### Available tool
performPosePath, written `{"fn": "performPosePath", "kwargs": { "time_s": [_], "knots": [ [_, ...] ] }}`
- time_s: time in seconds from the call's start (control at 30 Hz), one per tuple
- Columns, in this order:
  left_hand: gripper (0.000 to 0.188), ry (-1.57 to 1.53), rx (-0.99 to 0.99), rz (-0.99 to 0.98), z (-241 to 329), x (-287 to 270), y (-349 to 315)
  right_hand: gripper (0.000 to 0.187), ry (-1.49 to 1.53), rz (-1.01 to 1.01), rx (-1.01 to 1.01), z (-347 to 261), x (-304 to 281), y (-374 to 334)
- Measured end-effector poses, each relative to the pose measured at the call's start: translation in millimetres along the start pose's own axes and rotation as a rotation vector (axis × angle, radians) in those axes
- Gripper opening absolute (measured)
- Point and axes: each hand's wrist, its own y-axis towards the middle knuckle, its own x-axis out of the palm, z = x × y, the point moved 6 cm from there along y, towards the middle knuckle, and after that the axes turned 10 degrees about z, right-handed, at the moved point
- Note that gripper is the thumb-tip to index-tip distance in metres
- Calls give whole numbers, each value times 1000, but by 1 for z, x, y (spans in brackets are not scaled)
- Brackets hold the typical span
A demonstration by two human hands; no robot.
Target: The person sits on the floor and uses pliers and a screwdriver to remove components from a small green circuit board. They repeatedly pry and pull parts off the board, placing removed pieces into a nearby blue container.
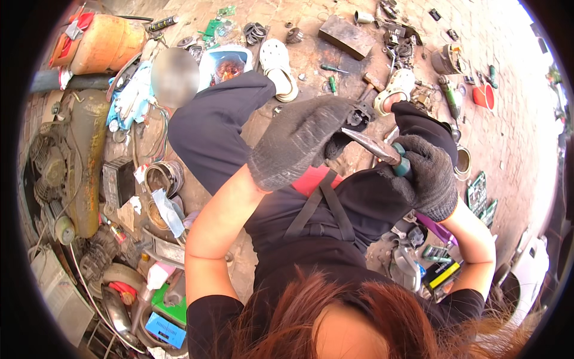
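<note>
Dark work gloves cover both of my hands. My left hand (299,140) is closed around a small dark metal part (360,115), whose far end sticks out past the fingers; much of it is hidden by the glove. In my right hand (427,176) is a pair of long-nose pliers (373,145) with green handles. Their pointed jaws reach left toward the held part, beside the left fingers. Whether the tips touch it I cannot tell. Both hands are above my lap.
On the brick floor ahead lie a metal block (345,37), a hammer (372,82) and screwdrivers (333,69). A white-rimmed tub (250,55) stands beyond my left knee. Farther left are an orange gas cylinder (113,42) and a compressor tank (89,167). A red bucket (483,96) stands right.
</note>
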Motion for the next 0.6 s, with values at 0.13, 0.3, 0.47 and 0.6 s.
{"fn": "performPosePath", "kwargs": {
  "time_s": [0.13,0.3,0.47,0.6],
  "knots": [
    [46,-194,-131,104,-14,-14,-1,22,109,-20,33,-1,2,5],
    [46,-414,-167,232,0,-47,2,20,195,-30,182,10,19,40],
    [55,-1087,172,293,15,-114,-8,32,253,-126,279,49,93,136],
    [55,-1072,330,572,-3,-178,-27,50,160,-305,216,112,190,220]
  ]
}}
